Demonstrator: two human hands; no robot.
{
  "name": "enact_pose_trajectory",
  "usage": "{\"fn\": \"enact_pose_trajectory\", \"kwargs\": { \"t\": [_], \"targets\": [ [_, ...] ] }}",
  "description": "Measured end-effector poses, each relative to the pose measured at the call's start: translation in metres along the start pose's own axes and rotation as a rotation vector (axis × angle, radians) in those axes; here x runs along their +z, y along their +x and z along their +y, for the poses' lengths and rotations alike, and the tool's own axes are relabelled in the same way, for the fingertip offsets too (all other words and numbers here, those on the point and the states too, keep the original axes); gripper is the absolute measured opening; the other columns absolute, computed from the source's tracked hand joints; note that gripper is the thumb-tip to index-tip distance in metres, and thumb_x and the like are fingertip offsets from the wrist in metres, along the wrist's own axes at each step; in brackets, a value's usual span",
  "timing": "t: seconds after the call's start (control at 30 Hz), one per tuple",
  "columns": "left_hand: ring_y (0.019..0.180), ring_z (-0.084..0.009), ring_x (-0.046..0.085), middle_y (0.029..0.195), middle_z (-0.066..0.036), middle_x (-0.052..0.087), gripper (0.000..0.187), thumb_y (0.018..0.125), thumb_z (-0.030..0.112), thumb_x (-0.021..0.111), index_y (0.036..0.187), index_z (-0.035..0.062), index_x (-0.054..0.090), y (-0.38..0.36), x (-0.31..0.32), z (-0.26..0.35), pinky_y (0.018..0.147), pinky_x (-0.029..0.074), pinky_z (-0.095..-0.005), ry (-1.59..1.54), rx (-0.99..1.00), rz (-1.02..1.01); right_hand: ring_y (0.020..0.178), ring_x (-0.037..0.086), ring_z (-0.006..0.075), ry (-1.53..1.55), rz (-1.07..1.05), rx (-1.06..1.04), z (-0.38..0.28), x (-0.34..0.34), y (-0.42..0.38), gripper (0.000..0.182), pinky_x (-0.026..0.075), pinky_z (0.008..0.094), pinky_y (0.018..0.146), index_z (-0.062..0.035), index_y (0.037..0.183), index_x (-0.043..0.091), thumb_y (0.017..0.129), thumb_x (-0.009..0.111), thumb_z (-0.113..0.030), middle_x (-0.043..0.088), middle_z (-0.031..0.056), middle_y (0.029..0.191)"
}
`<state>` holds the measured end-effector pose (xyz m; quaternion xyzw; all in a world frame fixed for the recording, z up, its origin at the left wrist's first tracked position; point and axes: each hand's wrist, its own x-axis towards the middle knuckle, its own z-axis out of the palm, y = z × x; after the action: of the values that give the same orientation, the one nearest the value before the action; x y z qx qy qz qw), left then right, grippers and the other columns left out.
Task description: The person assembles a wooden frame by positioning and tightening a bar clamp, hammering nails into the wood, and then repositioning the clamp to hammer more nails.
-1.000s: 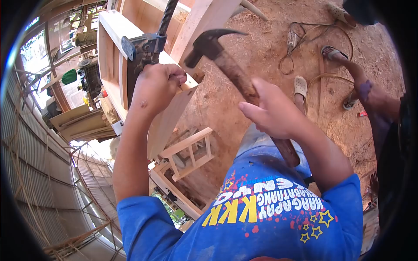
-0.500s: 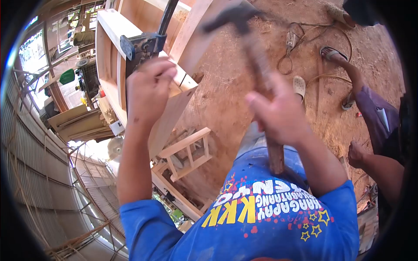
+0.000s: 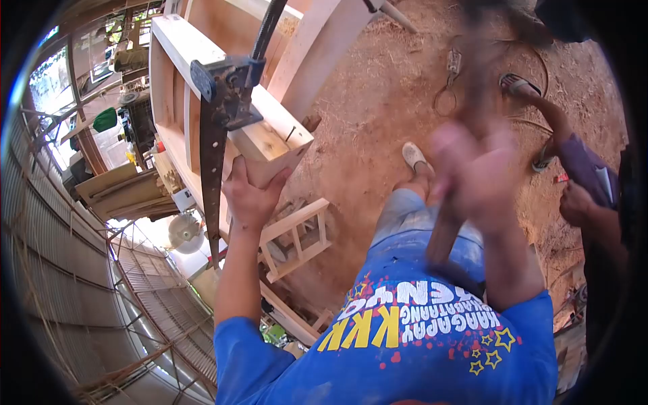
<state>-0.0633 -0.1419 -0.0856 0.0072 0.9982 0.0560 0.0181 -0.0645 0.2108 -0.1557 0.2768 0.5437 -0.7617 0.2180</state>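
My right hand [image 3: 476, 175] is closed around the wooden handle of a hammer [image 3: 447, 236], raised off to the right. Motion smears the hand and the upper part of the hammer. On the other side, my left hand [image 3: 251, 199] grips the end of a wooden board [image 3: 273, 167], thumb on one side and fingers on the other. A dark nail [image 3: 291, 133] sticks up from the pale wood near that board's corner. Just above my left hand, a metal bar clamp [image 3: 229, 88] sits across the wooden frame [image 3: 192, 47].
A small ladder-like wooden frame [image 3: 297, 239] lies below the work. On the dirt floor [image 3: 364, 115] are cords and a plug [image 3: 453, 62]. Another person's arm [image 3: 584, 206] and sandalled foot [image 3: 520, 86] are at the right. A round blade-like disc [image 3: 185, 233] stands at the left.
My left hand has moved from beside the clamp down to the board's end and taken hold of it. My right hand has swung the hammer away to the right. The nail now shows clearly.
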Motion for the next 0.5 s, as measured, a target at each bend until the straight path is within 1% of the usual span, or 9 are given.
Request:
{"fn": "enact_pose_trajectory", "kwargs": {
  "t": [0.07,0.1,0.13,0.2,0.23,0.3,0.33,0.4,0.5],
  "targets": [
    [0.075,-0.0422,0.074,0.080,-0.022,0.071,0.066,0.069,0.039,0.096,0.105,-0.0040,0.061,0.000,-0.003,0.006,0.067,0.058,-0.0459,0.069,-0.027,0.003,0.056,0.052,0.0082,0.319,0.123,-0.538,-0.026,-0.019,0.020,0.022,0.047,0.0273,0.049,-0.0057,0.090,0.053,0.107,0.058,-0.019,0.052,0.0001,0.071],
    [0.074,-0.0420,0.074,0.080,-0.022,0.071,0.067,0.068,0.039,0.096,0.105,-0.0039,0.061,0.000,-0.001,0.005,0.067,0.058,-0.0459,0.061,-0.025,0.021,0.060,0.051,0.0082,0.599,0.139,-0.550,-0.026,-0.021,0.027,0.022,0.047,0.0263,0.052,-0.0066,0.089,0.051,0.107,0.057,-0.018,0.049,0.0003,0.071],
    [0.074,-0.0419,0.074,0.080,-0.022,0.071,0.067,0.068,0.039,0.096,0.106,-0.0039,0.062,-0.002,0.000,0.004,0.067,0.058,-0.0460,0.055,-0.023,0.041,0.060,0.051,0.0087,0.496,0.060,-0.585,-0.010,-0.016,0.028,0.020,0.047,0.0265,0.052,-0.0072,0.091,0.050,0.106,0.058,-0.017,0.049,0.0006,0.073],
    [0.076,-0.0407,0.074,0.081,-0.022,0.072,0.067,0.068,0.038,0.097,0.106,-0.0040,0.062,0.001,0.002,0.005,0.067,0.058,-0.0444,0.060,-0.023,0.069,0.060,0.053,0.0109,0.312,-0.088,-0.159,0.039,0.016,0.004,0.013,0.047,0.0289,0.051,-0.0062,0.100,0.053,0.105,0.059,-0.017,0.055,0.0039,0.079],
    [0.077,-0.0396,0.075,0.082,-0.023,0.072,0.066,0.069,0.037,0.097,0.106,-0.0042,0.062,0.001,0.002,0.008,0.068,0.058,-0.0428,0.070,-0.031,0.068,0.059,0.054,0.0112,-0.236,-0.240,-0.375,0.061,0.032,0.001,0.012,0.047,0.0298,0.051,-0.0055,0.103,0.055,0.104,0.060,-0.016,0.058,0.0045,0.081],
    [0.080,-0.0383,0.076,0.084,-0.023,0.073,0.065,0.069,0.035,0.097,0.107,-0.0042,0.062,-0.006,0.002,0.012,0.069,0.058,-0.0411,0.055,-0.026,0.051,0.058,0.055,0.0115,-0.639,-0.386,-0.400,0.070,0.038,-0.009,0.012,0.048,0.0303,0.050,-0.0043,0.108,0.056,0.103,0.060,-0.015,0.063,0.0051,0.086],
    [0.081,-0.0382,0.077,0.085,-0.023,0.073,0.065,0.069,0.034,0.097,0.107,-0.0041,0.062,-0.003,0.006,0.010,0.070,0.059,-0.0410,0.027,-0.007,0.083,0.057,0.055,0.0116,-0.495,-0.383,-0.275,0.054,0.035,-0.004,0.012,0.048,0.0299,0.050,-0.0037,0.110,0.056,0.103,0.060,-0.014,0.064,0.0051,0.087],
    [0.085,-0.0377,0.078,0.089,-0.023,0.075,0.063,0.069,0.030,0.097,0.110,-0.0039,0.063,-0.003,0.003,0.010,0.074,0.060,-0.0408,0.017,-0.050,0.061,0.054,0.054,0.0108,-0.127,-0.286,-0.307,0.025,0.022,-0.001,0.010,0.048,0.0280,0.050,-0.0044,0.104,0.057,0.105,0.057,-0.014,0.062,0.0033,0.080],
    [0.079,-0.0397,0.075,0.085,-0.021,0.074,0.066,0.063,0.032,0.100,0.108,-0.0010,0.064,-0.004,0.007,0.011,0.071,0.060,-0.0433,-0.032,-0.056,0.120,0.049,0.052,0.0084,0.502,0.143,-0.624,-0.017,-0.015,0.020,0.024,0.045,0.0249,0.047,-0.0066,0.087,0.056,0.108,0.054,-0.016,0.051,-0.0009,0.059]
  ]
}}
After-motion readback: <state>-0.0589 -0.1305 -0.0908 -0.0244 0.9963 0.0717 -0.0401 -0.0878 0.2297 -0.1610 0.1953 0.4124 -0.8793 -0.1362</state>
